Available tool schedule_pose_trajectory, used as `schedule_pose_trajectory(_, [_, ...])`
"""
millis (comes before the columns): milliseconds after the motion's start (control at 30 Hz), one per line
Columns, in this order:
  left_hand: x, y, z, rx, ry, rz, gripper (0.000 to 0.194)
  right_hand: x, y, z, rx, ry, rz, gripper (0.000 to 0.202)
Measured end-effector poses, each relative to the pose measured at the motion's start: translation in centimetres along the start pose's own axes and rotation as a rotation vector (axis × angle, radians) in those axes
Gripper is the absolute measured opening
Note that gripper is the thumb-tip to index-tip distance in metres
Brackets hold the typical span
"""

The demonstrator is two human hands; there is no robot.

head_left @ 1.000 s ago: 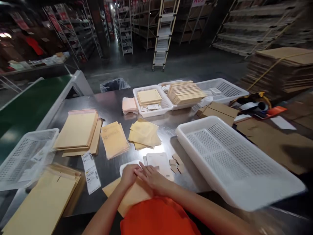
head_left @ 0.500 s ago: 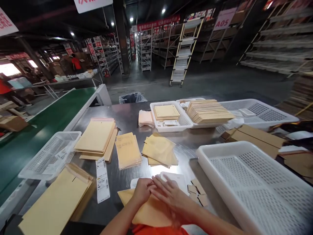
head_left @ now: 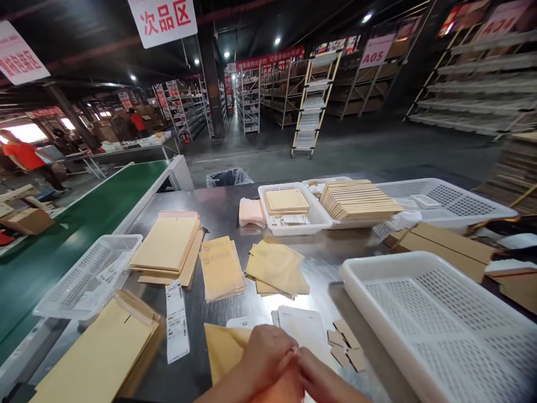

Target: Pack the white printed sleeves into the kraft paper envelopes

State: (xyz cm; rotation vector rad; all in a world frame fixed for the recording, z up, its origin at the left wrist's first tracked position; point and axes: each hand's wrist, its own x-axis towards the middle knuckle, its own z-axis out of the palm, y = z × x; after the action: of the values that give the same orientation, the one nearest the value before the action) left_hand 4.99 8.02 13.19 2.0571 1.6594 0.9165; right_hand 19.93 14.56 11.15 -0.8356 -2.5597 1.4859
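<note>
My left hand [head_left: 268, 348] and my right hand [head_left: 321, 376] meet close in front of me, fingers curled together at the tips. Whatever they pinch is hidden behind the knuckles. A yellow envelope [head_left: 221, 348] lies under and beside my left hand, partly covered by it. Past my fingertips is a small stack of white sheets or cards [head_left: 300, 323], and a white rounded item [head_left: 238, 322] shows just left of it. Several small cut cardboard pieces [head_left: 348, 342] lie to the right of my right hand.
Piles of yellow envelopes [head_left: 222, 267] and large cardboard mailers [head_left: 165, 240] cover the steel table's left. A strip of printed labels [head_left: 176, 322] lies near them. A large white tray [head_left: 377, 258] stands at right, filled baskets [head_left: 274, 228] behind. A green conveyor [head_left: 104, 193] runs along the left.
My right hand has come off the envelope's face, where it lay flat with fingers stretched, and now curls against my left hand. Both hands sit slightly lower. The view has tilted up a little.
</note>
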Motion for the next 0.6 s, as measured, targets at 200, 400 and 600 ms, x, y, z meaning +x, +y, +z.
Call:
schedule_pose_trajectory(200, [1.0, 0.8, -5.6, 0.119, 0.347, -0.079, 0.031, 2.3, 1.3, -1.0, 0.003, 0.334, 0.01, 0.047])
schedule_pose_trajectory(400, [-0.2, 0.7, -5.5, 0.026, 0.345, -0.026, 0.028, 1.2, -2.3, -3.7, -0.327, 0.665, -0.515, 0.032])
schedule_pose_trajectory(600, [-0.7, 1.7, -4.9, -0.045, 0.407, -0.102, 0.032, 0.8, -5.5, -3.9, -0.43, 0.761, -0.685, 0.016])
